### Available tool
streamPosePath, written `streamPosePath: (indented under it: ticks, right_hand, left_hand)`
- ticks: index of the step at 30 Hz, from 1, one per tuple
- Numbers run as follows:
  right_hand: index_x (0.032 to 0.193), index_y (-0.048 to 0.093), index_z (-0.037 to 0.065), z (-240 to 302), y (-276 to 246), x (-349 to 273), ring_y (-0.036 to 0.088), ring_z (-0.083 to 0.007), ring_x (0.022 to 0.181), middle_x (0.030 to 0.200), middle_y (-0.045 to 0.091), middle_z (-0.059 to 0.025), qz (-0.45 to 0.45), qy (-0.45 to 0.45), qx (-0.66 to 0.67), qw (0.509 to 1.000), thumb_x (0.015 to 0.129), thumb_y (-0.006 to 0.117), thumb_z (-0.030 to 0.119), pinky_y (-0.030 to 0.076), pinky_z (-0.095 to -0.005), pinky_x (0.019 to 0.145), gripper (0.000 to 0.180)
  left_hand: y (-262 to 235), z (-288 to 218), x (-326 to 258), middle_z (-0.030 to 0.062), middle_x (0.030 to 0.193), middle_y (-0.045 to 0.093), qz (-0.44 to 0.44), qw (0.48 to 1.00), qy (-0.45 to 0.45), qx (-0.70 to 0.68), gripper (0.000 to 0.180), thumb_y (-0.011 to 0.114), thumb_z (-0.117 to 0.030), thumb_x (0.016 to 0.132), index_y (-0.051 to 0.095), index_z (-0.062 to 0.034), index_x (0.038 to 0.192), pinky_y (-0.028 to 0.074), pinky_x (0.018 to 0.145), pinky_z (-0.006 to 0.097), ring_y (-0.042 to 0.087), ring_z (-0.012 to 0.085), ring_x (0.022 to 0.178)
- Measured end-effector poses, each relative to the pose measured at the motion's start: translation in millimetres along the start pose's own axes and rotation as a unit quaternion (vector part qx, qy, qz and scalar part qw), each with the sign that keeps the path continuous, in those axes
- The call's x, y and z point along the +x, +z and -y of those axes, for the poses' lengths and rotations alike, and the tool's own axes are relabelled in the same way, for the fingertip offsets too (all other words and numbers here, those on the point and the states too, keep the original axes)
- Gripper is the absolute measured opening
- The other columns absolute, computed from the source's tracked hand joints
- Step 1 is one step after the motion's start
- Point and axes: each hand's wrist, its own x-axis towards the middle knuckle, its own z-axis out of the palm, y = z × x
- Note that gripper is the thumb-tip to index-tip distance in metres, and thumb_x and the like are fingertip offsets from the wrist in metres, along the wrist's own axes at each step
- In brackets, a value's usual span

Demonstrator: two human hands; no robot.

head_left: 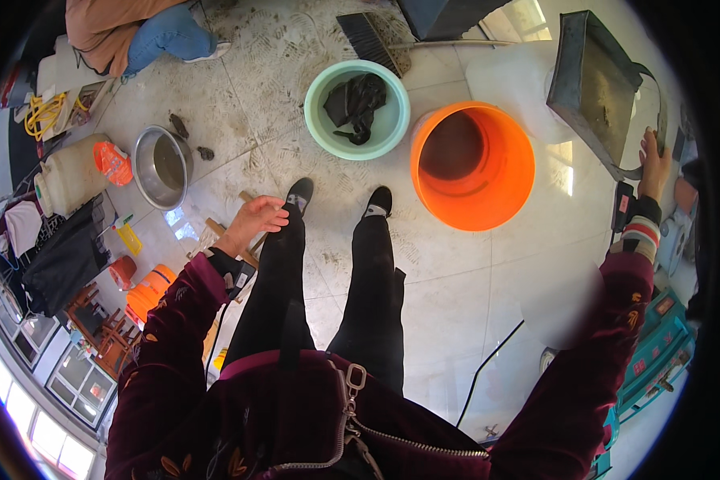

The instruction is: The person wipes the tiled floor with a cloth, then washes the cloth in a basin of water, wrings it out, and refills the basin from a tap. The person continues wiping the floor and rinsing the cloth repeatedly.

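Note:
At the far right, my right hand (pixel 654 166) has its fingers round the looped handle of a dark grey, open box-shaped container (pixel 596 88). The container is tilted, its hollow side showing. My left hand (pixel 258 218) hangs above my left knee, fingers loosely bent and apart, holding nothing. In front of me stands a tall orange bucket (pixel 496 192) with brownish liquid at its bottom. Left of it, a pale green basin (pixel 312 120) holds water and a crumpled black wet cloth (pixel 356 104).
A metal basin (pixel 146 172) with murky water stands at the left, near a plastic jerrycan (pixel 72 172). A broom (pixel 368 40) lies beyond the green basin on dirty, footprint-marked tiles (pixel 256 88). Another person (pixel 144 36) crouches at the upper left. Teal plastic stools (pixel 656 352) stand at the right.

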Motion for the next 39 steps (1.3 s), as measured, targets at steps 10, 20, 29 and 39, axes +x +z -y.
streamPosePath:
  ticks: [10, 20, 29, 39]
  right_hand:
    - [0.096, 0.06, 0.002, 5.9, -1.9, 7.5, 0.053, -0.0117, 0.076, 0.081, 0.059, -0.0051, -0.002, 0.02, -0.156, 0.987, 0.074, 0.069, 0.037, 0.042, -0.025, 0.069, 0.042]
    - [0.105, 0.058, 0.004, 4.3, -4.5, 12.6, 0.051, -0.0108, 0.075, 0.086, 0.059, -0.0016, 0.024, -0.03, -0.065, 0.997, 0.077, 0.067, 0.028, 0.041, -0.0261, 0.068, 0.039]
    - [0.123, 0.044, -0.005, 9.5, -11.1, 19.8, 0.054, -0.0177, 0.101, 0.113, 0.056, -0.0131, -0.027, -0.109, 0.006, 0.994, 0.079, 0.071, 0.029, 0.041, -0.0252, 0.087, 0.061]
    - [0.11, 0.057, 0.003, 94.0, 143.9, -209.7, 0.057, -0.016, 0.091, 0.108, 0.057, -0.0069, 0.187, -0.179, 0.079, 0.963, 0.086, 0.053, 0.005, 0.047, -0.0271, 0.078, 0.024]
  left_hand:
    - [-4.9, 0.0, 1.3, 0.0135, 0.105, 0.059, 0.007, 1.0, -0.02, 0.003, 0.029, 0.051, -0.026, 0.093, 0.051, -0.0063, 0.114, 0.048, 0.083, 0.032, 0.06, 0.0235, 0.098]
    - [1.3, 3.4, 6.1, 0.0158, 0.107, 0.059, 0.01, 1.0, -0.009, 0.018, 0.032, 0.049, -0.027, 0.093, 0.049, -0.0042, 0.116, 0.049, 0.082, 0.033, 0.061, 0.0238, 0.097]
    - [13.7, -2.1, 9.6, 0.0163, 0.107, 0.059, 0.022, 1.0, 0.014, 0.017, 0.035, 0.048, -0.028, 0.093, 0.049, -0.0027, 0.117, 0.05, 0.081, 0.03, 0.061, 0.0224, 0.095]
    - [39.4, 12.1, 19.8, 0.0114, 0.101, 0.06, 0.019, 0.999, 0.0, -0.049, 0.029, 0.054, -0.023, 0.089, 0.054, -0.005, 0.112, 0.049, 0.077, 0.029, 0.062, 0.019, 0.09]
